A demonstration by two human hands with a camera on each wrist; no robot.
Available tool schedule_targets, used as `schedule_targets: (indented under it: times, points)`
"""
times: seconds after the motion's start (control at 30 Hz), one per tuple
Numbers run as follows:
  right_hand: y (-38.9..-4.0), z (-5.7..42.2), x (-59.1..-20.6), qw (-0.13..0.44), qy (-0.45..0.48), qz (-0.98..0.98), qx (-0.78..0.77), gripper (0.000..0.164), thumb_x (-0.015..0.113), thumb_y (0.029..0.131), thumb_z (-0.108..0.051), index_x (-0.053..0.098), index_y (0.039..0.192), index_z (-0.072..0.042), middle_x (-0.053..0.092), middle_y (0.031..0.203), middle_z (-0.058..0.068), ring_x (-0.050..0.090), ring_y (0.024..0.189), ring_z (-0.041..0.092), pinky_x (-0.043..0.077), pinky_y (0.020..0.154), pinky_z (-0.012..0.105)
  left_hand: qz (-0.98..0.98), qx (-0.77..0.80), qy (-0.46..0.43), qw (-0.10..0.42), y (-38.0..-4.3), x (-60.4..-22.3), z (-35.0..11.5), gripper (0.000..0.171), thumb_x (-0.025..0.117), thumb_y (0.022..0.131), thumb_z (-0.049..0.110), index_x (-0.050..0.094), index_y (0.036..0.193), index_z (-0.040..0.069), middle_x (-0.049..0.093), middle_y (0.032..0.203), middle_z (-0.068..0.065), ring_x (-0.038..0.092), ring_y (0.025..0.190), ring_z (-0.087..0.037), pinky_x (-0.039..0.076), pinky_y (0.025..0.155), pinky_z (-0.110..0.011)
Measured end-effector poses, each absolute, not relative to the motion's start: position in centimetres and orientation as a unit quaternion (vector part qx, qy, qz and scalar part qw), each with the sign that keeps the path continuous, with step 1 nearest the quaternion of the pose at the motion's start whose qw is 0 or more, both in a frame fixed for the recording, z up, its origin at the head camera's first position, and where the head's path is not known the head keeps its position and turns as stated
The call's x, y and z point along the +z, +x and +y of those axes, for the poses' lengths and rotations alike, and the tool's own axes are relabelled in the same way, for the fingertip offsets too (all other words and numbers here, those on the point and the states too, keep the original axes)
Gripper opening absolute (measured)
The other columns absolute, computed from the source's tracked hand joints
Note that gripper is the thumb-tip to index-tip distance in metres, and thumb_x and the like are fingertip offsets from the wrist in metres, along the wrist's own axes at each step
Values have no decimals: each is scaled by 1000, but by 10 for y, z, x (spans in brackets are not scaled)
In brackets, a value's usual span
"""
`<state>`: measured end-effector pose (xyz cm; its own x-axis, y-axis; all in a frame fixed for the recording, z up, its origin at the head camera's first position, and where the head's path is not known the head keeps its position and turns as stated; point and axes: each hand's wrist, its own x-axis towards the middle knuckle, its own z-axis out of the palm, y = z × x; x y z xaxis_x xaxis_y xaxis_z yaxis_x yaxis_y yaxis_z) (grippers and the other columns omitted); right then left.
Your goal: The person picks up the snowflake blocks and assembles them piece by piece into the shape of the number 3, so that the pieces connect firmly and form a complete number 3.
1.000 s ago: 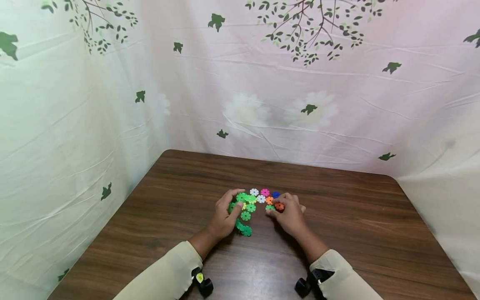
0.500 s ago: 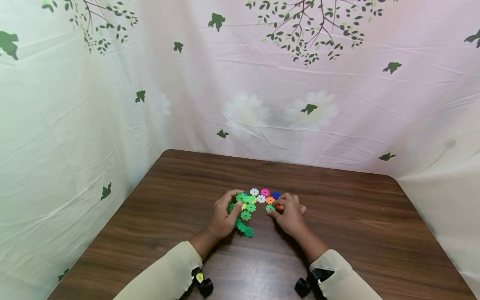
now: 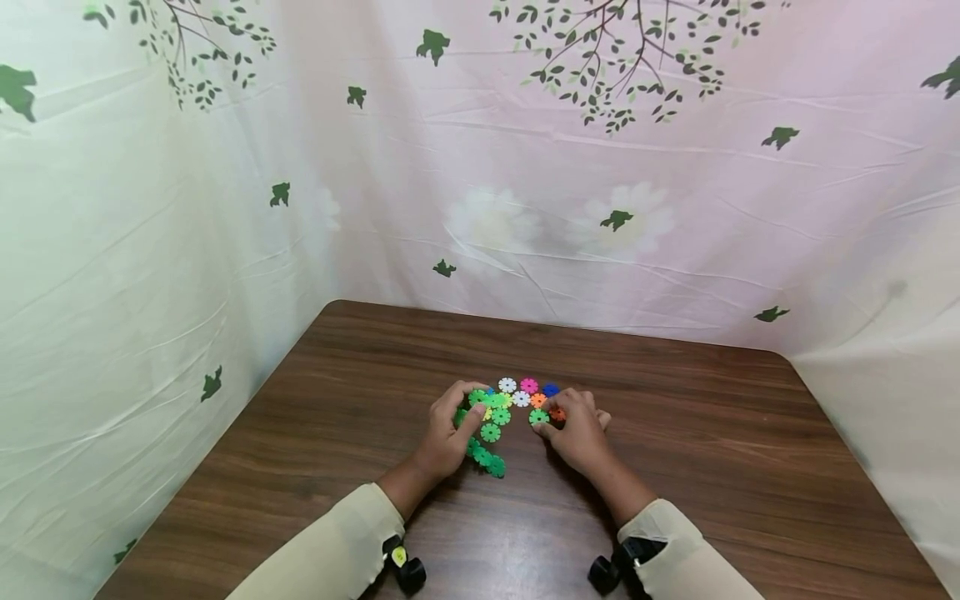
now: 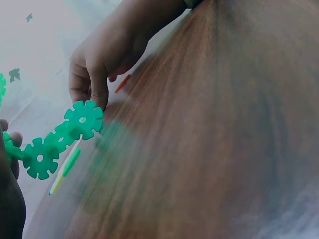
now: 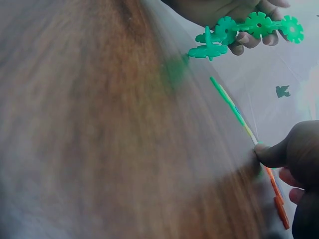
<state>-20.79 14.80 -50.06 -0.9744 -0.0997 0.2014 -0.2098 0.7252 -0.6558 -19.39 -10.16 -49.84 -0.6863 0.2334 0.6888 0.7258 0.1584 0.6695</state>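
My left hand (image 3: pixel 450 429) grips a linked chain of green notched plastic discs (image 3: pixel 483 457). Part of this chain (image 4: pixel 41 158) curves out from the fingers in the left wrist view, its discs set at different angles. My right hand (image 3: pixel 579 427) pinches a green disc (image 3: pixel 538 417) between thumb and fingers, at the right side of a flat group of discs. A red-orange disc (image 3: pixel 558 413) is partly hidden under those fingers. Between the hands lie white (image 3: pixel 521 399), pink (image 3: pixel 529 386), blue (image 3: pixel 551 390) and orange discs (image 3: pixel 538 401), with more green ones (image 3: pixel 491 432).
A brown wood-grain table (image 3: pixel 675 467) bears everything. Behind it and at both sides hangs a pale cloth (image 3: pixel 525 167) printed with leaves and birds. A small dark camera (image 3: pixel 410 575) is strapped at the left wrist, another camera (image 3: pixel 603 575) at the right.
The green chain in the left hand has tilted and shifted slightly, its upper end moving left and its lower end downward. A blue piece now shows behind it. Both hands stay nearly in place.
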Motion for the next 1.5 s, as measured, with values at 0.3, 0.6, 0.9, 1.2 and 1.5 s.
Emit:
schedule_targets:
  times: [0.3, 0.6, 0.9, 1.2, 1.5]
  points:
    - [-208, 146, -502, 98, 100, -918, 372, 23, 92, 88, -13, 73, 100, -14, 70, 93, 4, 60, 96, 23, 21, 94, 53, -720, -543, -324, 284, -199, -504, -99, 23, 74, 94, -11, 72, 115, -2, 74, 103, -15, 71, 93, -26, 62, 83, -39]
    - [-207, 142, -502, 124, 125, -910, 375, 14, 87, 93, -12, 77, 102, -11, 66, 89, 3, 60, 89, 20, 24, 91, 47, -732, -547, -310, 264, -198, -503, -99, 19, 72, 98, -10, 72, 116, -4, 80, 101, -18, 75, 92, -17, 64, 83, -33]
    - [-204, 140, -500, 181, 193, -861, 434, 9, 84, 93, -3, 77, 95, -7, 67, 87, 3, 60, 86, 20, 27, 89, 44, -746, -569, -298, 179, -194, -499, -101, 29, 64, 109, 3, 69, 137, -1, 80, 123, -19, 74, 108, -14, 62, 96, -30]
    - [-201, 138, -499, 206, 244, -815, 484, 6, 77, 98, 3, 78, 95, -3, 69, 85, 4, 58, 82, 5, 54, 74, 29, -746, -579, -292, 150, -192, -499, -101, 23, 66, 109, 6, 71, 129, -4, 79, 115, -21, 68, 101, -4, 60, 88, -26]
    - [-195, 130, -495, 166, 221, -788, 550, 7, 73, 102, 0, 78, 98, 3, 76, 93, 23, 60, 80, 0, 54, 70, 24, -734, -585, -300, 171, -196, -503, -100, 21, 68, 105, 0, 73, 126, -4, 79, 115, -19, 71, 107, -7, 61, 92, -27]
